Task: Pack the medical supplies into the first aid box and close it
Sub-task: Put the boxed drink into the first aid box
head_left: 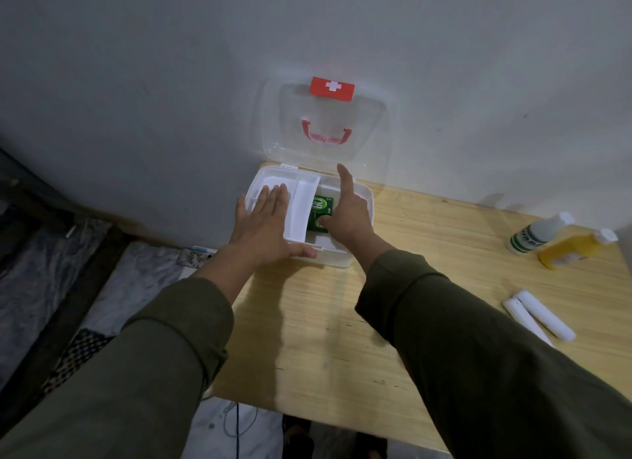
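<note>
Place: a home room, likely a bedroom or living corner.
Wall (136, 82): plain grey plaster, scuffed.
Table (325, 339): small, light wood, set against the wall.
Floor (37, 260): patterned bedding or mats are seen beside the table.
Cable (236, 421): trailed underneath.

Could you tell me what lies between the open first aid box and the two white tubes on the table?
Only bare wooden table and the right forearm crossing it, in the head view. Nothing else lies between the box and the tubes.

The right hand (350, 219) and the white tray (301, 212) hide most of the green packet (321, 207); the white bottle's (537, 232) label is blurred.
</note>
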